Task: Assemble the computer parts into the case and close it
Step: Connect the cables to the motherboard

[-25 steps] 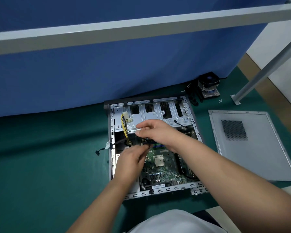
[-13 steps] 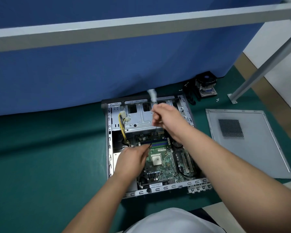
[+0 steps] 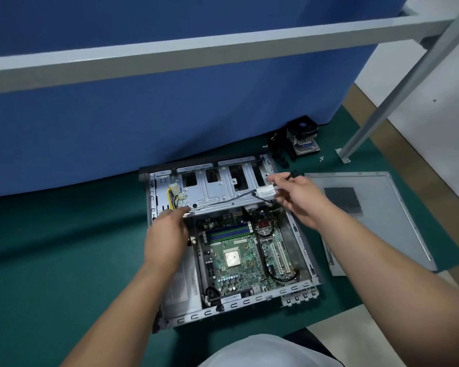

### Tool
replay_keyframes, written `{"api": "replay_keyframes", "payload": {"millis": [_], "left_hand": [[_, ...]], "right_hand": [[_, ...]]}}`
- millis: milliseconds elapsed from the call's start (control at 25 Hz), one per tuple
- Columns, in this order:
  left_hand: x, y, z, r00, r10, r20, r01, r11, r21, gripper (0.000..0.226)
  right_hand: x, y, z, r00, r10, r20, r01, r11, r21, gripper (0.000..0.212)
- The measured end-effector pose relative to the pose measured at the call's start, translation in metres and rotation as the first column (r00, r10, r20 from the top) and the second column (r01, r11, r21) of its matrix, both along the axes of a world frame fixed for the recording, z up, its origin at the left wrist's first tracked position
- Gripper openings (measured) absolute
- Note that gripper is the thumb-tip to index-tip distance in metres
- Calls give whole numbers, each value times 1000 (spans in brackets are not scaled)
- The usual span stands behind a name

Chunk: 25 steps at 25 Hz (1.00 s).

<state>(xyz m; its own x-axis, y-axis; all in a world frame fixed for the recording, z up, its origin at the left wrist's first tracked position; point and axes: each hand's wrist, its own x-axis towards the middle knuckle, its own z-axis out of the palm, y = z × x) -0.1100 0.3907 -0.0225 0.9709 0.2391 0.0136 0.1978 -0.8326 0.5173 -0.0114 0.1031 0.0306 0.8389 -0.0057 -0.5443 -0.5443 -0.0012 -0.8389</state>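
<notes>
The right hand (image 3: pixel 300 197) now sits at the far right corner of the case (image 3: pixel 306 283), out over its right wall; a second ago it was above the middle of the drive cage (image 3: pixel 215 192). It pinches a white connector (image 3: pixel 266 192), and the thin cable (image 3: pixel 223 202) trailing from it now stretches across the cage's near edge. The left hand (image 3: pixel 167 237) has shifted from the motherboard (image 3: pixel 239 258) toward the case's left wall, so the processor socket (image 3: pixel 232 257) is now uncovered.
</notes>
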Motion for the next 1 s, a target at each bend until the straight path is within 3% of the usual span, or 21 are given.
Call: {"api": "replay_keyframes", "payload": {"millis": [120,240,480,560,640,760,800,880,920,1000], "left_hand": [[-2,1,-5,1000,28,4,-28,1000,-1,50],[-6,-1,-6,999,53,8,-52,998,-35,50],[-19,-37,8,997,-28,78,21,996,91,62],[-24,-65,14,980,-164,110,167,986,-26,60],[-22,-91,17,975,-212,72,222,956,-190,51],[-14,-111,17,990,-144,-10,136,953,-270,41],[-12,-113,17,993,-119,-27,101,925,-367,36],[-6,-112,21,996,-27,-82,-33,754,-656,22],[-5,-111,21,994,35,-105,-101,681,-725,16],[-5,-109,20,988,112,-108,-155,664,-731,13]], "right_hand": [[-11,-9,-7,997,-31,66,27,997,69,12],[-16,-19,-9,986,-83,142,63,988,144,24],[-26,-15,-11,988,100,122,-89,992,-93,13],[-30,-6,-13,977,200,72,-185,967,-176,12],[-35,5,-15,959,283,-7,-280,947,-159,12],[-42,16,-16,941,325,-96,-329,944,-24,14],[-45,18,-16,938,325,-118,-324,946,29,15],[-48,19,-16,938,311,-153,-297,949,107,19],[-50,19,-17,941,296,-165,-278,952,125,22],[-52,17,-20,953,256,-161,-234,962,141,21]]}}
